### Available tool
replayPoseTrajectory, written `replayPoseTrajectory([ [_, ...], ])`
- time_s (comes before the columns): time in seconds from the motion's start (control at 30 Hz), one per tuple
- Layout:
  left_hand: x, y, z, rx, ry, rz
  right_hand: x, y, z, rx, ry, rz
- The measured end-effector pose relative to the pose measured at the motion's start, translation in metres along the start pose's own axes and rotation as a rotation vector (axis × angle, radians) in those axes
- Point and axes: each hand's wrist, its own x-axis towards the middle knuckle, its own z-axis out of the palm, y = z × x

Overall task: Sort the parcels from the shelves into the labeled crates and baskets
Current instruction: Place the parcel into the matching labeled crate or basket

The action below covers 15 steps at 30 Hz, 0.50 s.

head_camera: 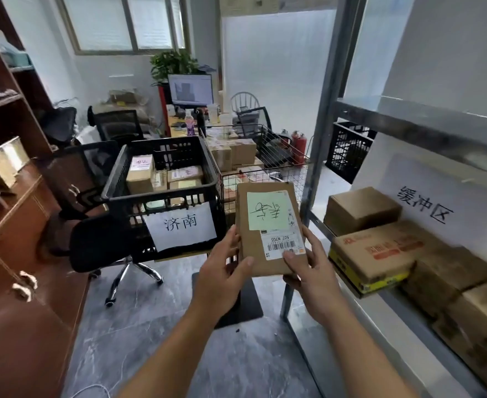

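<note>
Cardboard parcel (pixel 268 225) sits gripped between your left hand (pixel 222 274) and right hand (pixel 311 271), thumbs on its face, the black crate (pixel 159 194) just beyond your left hand.

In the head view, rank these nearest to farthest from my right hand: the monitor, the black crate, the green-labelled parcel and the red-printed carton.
1. The green-labelled parcel, held in the right hand itself.
2. The red-printed carton, just to the hand's right.
3. The black crate, ahead and to the left.
4. The monitor, far back in the room.
</note>
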Motion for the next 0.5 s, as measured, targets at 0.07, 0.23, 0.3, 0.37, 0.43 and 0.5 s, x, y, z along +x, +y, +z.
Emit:
replayPoseTrajectory([
  [0.07,0.026,-0.005,-0.002,-0.025,0.036,-0.022,0.031,-0.003,-0.003,-0.005,-0.039,0.016],
  [0.23,0.082,-0.016,-0.023,-0.026,0.151,-0.085,0.098,-0.012,-0.001,-0.026,-0.149,0.012],
  [0.3,0.100,-0.018,-0.035,-0.004,0.183,-0.083,0.118,-0.014,0.005,-0.018,-0.201,0.010],
  [0.37,0.118,-0.020,-0.049,0.030,0.204,-0.067,0.134,-0.015,0.016,-0.020,-0.258,0.011],
  [0.43,0.137,-0.022,-0.062,0.068,0.222,-0.058,0.151,-0.014,0.030,-0.024,-0.298,0.007],
  [0.5,0.158,-0.024,-0.076,0.083,0.237,-0.050,0.167,-0.013,0.044,-0.011,-0.322,0.010],
])
